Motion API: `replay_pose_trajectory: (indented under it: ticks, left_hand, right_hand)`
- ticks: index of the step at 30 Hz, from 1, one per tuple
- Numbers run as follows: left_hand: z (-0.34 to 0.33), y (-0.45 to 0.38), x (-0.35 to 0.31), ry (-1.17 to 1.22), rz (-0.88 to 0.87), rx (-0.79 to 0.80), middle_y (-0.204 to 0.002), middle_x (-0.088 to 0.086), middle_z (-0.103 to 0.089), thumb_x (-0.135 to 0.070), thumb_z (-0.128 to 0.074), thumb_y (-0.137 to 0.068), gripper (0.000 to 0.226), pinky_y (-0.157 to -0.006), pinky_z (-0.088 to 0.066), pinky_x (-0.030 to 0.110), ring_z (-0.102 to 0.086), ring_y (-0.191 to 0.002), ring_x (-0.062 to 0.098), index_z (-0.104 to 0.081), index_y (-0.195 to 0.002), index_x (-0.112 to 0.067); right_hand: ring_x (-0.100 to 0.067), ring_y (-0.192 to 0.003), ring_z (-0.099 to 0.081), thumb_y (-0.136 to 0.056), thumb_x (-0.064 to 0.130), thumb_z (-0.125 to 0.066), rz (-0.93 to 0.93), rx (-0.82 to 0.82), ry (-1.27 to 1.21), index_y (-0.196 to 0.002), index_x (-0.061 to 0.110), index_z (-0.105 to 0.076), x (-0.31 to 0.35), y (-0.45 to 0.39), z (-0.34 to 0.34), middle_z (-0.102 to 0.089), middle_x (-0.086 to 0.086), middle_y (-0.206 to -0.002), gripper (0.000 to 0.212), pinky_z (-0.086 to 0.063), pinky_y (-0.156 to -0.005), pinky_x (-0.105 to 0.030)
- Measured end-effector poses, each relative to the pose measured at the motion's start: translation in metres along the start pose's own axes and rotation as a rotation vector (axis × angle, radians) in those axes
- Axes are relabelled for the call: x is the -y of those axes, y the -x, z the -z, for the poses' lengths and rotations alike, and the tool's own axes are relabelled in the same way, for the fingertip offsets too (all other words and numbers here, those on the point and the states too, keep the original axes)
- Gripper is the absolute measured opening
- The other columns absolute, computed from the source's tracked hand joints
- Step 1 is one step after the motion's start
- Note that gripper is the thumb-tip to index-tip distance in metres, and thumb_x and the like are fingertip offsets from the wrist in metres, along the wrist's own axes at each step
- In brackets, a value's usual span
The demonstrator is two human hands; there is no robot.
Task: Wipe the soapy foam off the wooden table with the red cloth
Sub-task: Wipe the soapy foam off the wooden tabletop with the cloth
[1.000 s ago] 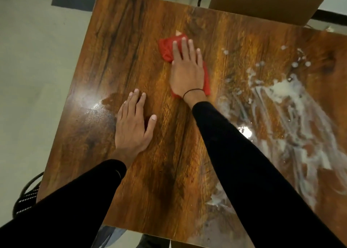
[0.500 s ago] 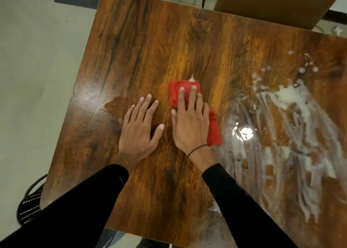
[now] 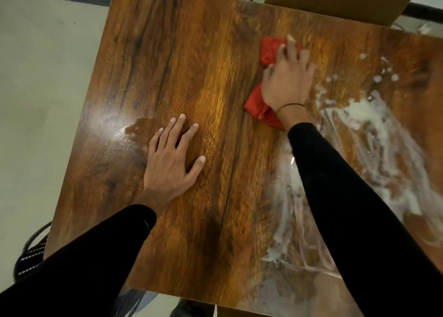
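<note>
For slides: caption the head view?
Right hand presses red cloth on wooden table beside soapy foam; left hand rests flat.

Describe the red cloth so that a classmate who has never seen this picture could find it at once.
Find the wooden table seen from above, then its far half, just left of the white foam. There the right hand presses on the red cloth, which shows at both ends of the hand. Nothing else in view is bright red.

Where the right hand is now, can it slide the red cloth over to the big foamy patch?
Probably yes: the right hand presses the red cloth right beside the foam, with only bare wooden table between.
</note>
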State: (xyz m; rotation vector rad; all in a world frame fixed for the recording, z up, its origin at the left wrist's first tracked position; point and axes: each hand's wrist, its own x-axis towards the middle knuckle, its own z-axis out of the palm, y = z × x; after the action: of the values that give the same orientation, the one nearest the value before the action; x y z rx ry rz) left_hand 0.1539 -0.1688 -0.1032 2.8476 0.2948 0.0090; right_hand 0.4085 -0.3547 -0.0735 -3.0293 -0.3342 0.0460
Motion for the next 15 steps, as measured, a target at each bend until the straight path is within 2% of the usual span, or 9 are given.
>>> replay_pose_trajectory:
  ticks: [3, 5, 7, 12, 15]
  left_hand:
    - [0.001, -0.001, -0.001, 0.016, 0.002, -0.003, -0.182, 0.007, -0.025, -0.059, -0.048, -0.106, 0.073, -0.136, -0.008, 0.047, -0.022, -0.169, 0.029, -0.041, -0.169, -0.022]
    - [0.002, -0.001, -0.001, 0.019, 0.002, -0.006, -0.182, 0.008, -0.026, -0.059, -0.048, -0.106, 0.073, -0.136, -0.011, 0.049, -0.024, -0.169, 0.030, -0.042, -0.169, -0.021]
    - [0.002, -0.001, 0.000, 0.016, 0.001, -0.011, -0.182, 0.008, -0.026, -0.058, -0.049, -0.106, 0.073, -0.136, -0.013, 0.050, -0.023, -0.169, 0.030, -0.042, -0.168, -0.021]
    - [0.000, -0.001, 0.000, 0.018, -0.006, -0.013, -0.182, 0.006, -0.024, -0.058, -0.050, -0.106, 0.073, -0.136, -0.009, 0.048, -0.021, -0.169, 0.028, -0.039, -0.169, -0.023]
    - [-0.001, 0.000, -0.001, 0.017, -0.003, -0.023, -0.182, 0.005, -0.024, -0.056, -0.051, -0.106, 0.072, -0.135, -0.011, 0.049, -0.022, -0.169, 0.028, -0.039, -0.169, -0.023]
  right_hand:
    - [-0.044, -0.153, -0.043, -0.105, 0.039, -0.039, -0.251, -0.048, -0.029, -0.164, 0.007, -0.049, -0.041, 0.018, 0.004, -0.044, -0.017, -0.172, 0.068, -0.036, -0.123, -0.057]
    - [-0.044, -0.160, -0.036, -0.104, 0.037, -0.038, -0.369, -0.077, -0.061, -0.172, 0.010, -0.038, -0.056, 0.044, 0.002, -0.042, -0.020, -0.173, 0.072, -0.029, -0.131, -0.060]
    - [-0.044, -0.169, -0.023, -0.106, 0.033, -0.037, -0.405, -0.085, -0.100, -0.177, 0.015, -0.025, -0.055, 0.073, -0.004, -0.031, -0.023, -0.179, 0.075, -0.021, -0.137, -0.060]
    - [-0.045, -0.173, -0.004, -0.117, 0.038, -0.031, -0.327, -0.025, -0.144, -0.179, 0.014, -0.021, -0.011, 0.109, -0.019, -0.005, -0.028, -0.185, 0.067, -0.012, -0.140, -0.061]
    - [-0.041, -0.174, 0.003, -0.116, 0.036, -0.032, -0.096, 0.018, -0.123, -0.180, 0.013, -0.014, 0.024, 0.114, -0.021, 0.001, -0.021, -0.187, 0.070, -0.007, -0.141, -0.059]
